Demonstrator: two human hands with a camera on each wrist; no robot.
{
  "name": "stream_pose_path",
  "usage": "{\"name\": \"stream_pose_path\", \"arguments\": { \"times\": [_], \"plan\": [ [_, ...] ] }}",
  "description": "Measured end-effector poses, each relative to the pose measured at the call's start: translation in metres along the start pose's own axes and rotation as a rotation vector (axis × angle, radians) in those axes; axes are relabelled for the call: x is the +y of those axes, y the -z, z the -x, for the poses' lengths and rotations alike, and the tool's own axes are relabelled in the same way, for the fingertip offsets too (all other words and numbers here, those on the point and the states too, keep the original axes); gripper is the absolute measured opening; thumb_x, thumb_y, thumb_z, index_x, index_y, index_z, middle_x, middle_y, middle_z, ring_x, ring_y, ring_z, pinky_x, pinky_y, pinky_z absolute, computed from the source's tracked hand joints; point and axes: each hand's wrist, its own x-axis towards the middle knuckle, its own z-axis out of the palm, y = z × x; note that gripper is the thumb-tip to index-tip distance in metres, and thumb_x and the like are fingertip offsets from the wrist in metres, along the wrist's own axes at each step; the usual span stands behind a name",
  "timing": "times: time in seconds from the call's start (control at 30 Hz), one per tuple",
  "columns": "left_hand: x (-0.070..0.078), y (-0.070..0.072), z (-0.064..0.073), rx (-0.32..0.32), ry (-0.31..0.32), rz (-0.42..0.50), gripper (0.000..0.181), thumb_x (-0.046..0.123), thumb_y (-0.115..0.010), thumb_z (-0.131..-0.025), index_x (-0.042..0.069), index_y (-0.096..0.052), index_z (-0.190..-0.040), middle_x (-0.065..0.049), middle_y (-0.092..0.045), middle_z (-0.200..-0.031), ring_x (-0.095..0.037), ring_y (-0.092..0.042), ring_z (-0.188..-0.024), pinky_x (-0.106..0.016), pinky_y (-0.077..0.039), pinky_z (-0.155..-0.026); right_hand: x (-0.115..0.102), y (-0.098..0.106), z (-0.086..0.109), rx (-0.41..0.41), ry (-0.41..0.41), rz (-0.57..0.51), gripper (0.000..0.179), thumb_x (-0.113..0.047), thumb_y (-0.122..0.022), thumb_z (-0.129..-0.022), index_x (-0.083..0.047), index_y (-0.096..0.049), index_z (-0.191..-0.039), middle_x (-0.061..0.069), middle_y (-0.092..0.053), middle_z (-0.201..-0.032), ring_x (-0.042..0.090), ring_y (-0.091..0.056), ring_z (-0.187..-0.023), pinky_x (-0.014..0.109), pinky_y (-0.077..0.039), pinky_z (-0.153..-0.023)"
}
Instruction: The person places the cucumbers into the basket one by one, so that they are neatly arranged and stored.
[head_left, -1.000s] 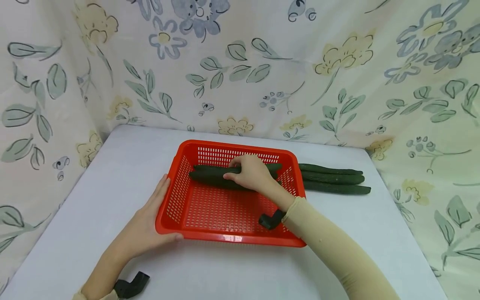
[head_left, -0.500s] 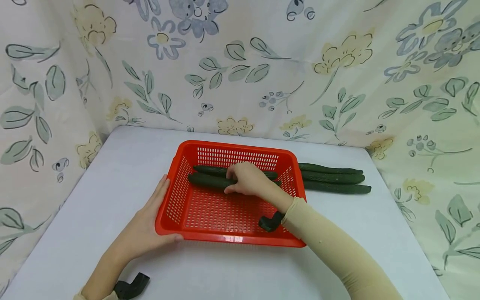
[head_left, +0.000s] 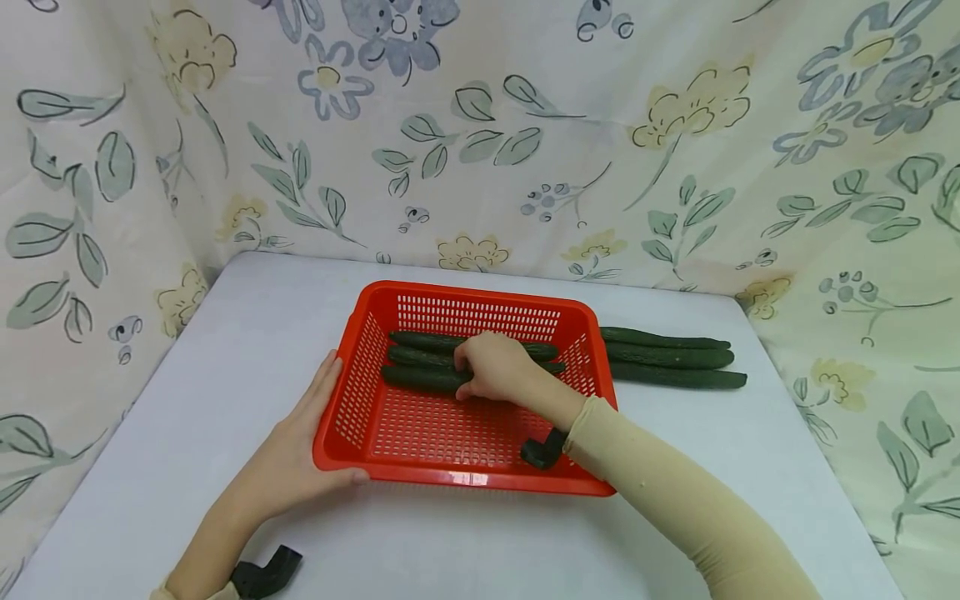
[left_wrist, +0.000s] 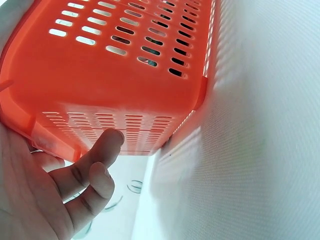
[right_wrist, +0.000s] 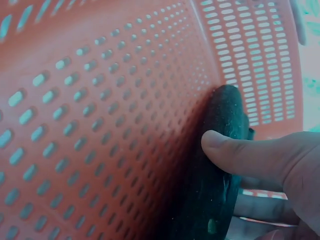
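Observation:
A red perforated plastic basket (head_left: 468, 478) sits on the white table with three dark green cucumbers lying side by side across its far half. My right hand (head_left: 495, 367) reaches inside and grips the nearest cucumber (head_left: 423, 380) around its middle. Seen from the right wrist, the thumb (right_wrist: 232, 150) lies over this cucumber (right_wrist: 220, 190) and the fingers are on its other side. My left hand (head_left: 296, 454) holds the basket's near left corner, thumb along the front rim. In the left wrist view its fingers (left_wrist: 82, 175) curl beside the basket's outer wall (left_wrist: 110, 80).
Three more cucumbers (head_left: 671, 357) lie together on the table just right of the basket. A floral cloth (head_left: 480, 142) hangs behind and around the white table (head_left: 465, 550). Black wrist-worn devices (head_left: 266, 572) show at both wrists.
My right hand has shifted slightly toward the basket's near side and now grips the front cucumber. The cucumbers inside are spread into a row of three. My left hand stays at the corner.

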Motion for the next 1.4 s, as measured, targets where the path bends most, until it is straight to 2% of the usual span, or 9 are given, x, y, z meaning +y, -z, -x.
{"name": "stream_pose_path", "arguments": {
  "times": [0.43, 0.6, 0.73, 1.0, 1.2, 1.33, 1.4],
  "plan": [
    [-0.001, -0.001, 0.000, 0.001, -0.007, -0.008, 0.139, 0.052, -0.095, -0.072, 0.029, -0.002, -0.172, 0.006, -0.001, -0.180, -0.043, -0.045, -0.146, -0.059, -0.061, -0.091, -0.001, 0.000, 0.000, -0.009, -0.016, 0.015, 0.026, -0.034, -0.095, -0.080, -0.017, -0.079, -0.092, -0.001, -0.076, -0.094, 0.022, -0.071, -0.090, 0.043, -0.061, -0.072],
    [0.001, -0.001, 0.000, -0.004, -0.001, -0.002, 0.139, 0.052, -0.095, -0.072, 0.029, -0.002, -0.172, 0.005, -0.002, -0.180, -0.042, -0.045, -0.146, -0.057, -0.062, -0.090, 0.001, 0.004, -0.001, -0.040, -0.053, -0.026, 0.026, -0.035, -0.093, -0.083, -0.018, -0.079, -0.096, -0.004, -0.073, -0.087, 0.016, -0.068, -0.082, 0.039, -0.060, -0.073],
    [0.001, 0.001, 0.001, -0.006, 0.003, -0.009, 0.140, 0.053, -0.095, -0.072, 0.029, -0.001, -0.172, 0.006, -0.001, -0.180, -0.043, -0.045, -0.146, -0.059, -0.061, -0.090, 0.008, 0.012, -0.001, -0.069, -0.052, -0.089, 0.026, -0.037, -0.088, -0.088, -0.016, -0.079, -0.102, -0.005, -0.070, -0.081, 0.012, -0.065, -0.076, 0.035, -0.057, -0.074],
    [0.001, 0.001, 0.000, -0.007, 0.001, -0.027, 0.140, 0.054, -0.094, -0.072, 0.028, 0.000, -0.172, 0.005, -0.001, -0.180, -0.044, -0.042, -0.149, -0.061, -0.059, -0.094, 0.028, 0.044, 0.016, -0.015, -0.093, -0.287, 0.027, -0.034, -0.080, -0.097, -0.013, -0.077, -0.113, 0.002, -0.075, -0.095, 0.017, -0.067, -0.084, 0.037, -0.057, -0.080],
    [0.001, 0.001, 0.000, -0.005, 0.007, -0.024, 0.140, 0.054, -0.094, -0.072, 0.028, 0.000, -0.172, 0.005, -0.001, -0.180, -0.044, -0.041, -0.149, -0.061, -0.060, -0.092, 0.039, 0.056, 0.030, 0.038, -0.110, -0.340, 0.047, -0.035, -0.073, -0.101, -0.005, -0.066, -0.136, 0.007, -0.074, -0.112, 0.022, -0.069, -0.100, 0.042, -0.058, -0.088],
    [0.000, 0.001, -0.001, -0.008, 0.010, -0.020, 0.139, 0.055, -0.094, -0.072, 0.029, 0.000, -0.172, 0.006, -0.001, -0.180, -0.043, -0.042, -0.149, -0.060, -0.061, -0.092, 0.049, 0.061, 0.046, 0.080, -0.129, -0.381, 0.051, -0.037, -0.074, -0.100, -0.006, -0.064, -0.140, 0.008, -0.073, -0.117, 0.024, -0.069, -0.106, 0.045, -0.058, -0.091],
    [0.000, 0.001, 0.000, -0.008, 0.013, -0.019, 0.139, 0.055, -0.094, -0.072, 0.030, 0.000, -0.172, 0.006, -0.001, -0.180, -0.043, -0.042, -0.148, -0.060, -0.061, -0.091, 0.057, 0.063, 0.055, 0.103, -0.137, -0.410, 0.053, -0.037, -0.075, -0.100, -0.006, -0.063, -0.141, 0.008, -0.073, -0.117, 0.025, -0.069, -0.104, 0.045, -0.059, -0.089]
  ]
}}
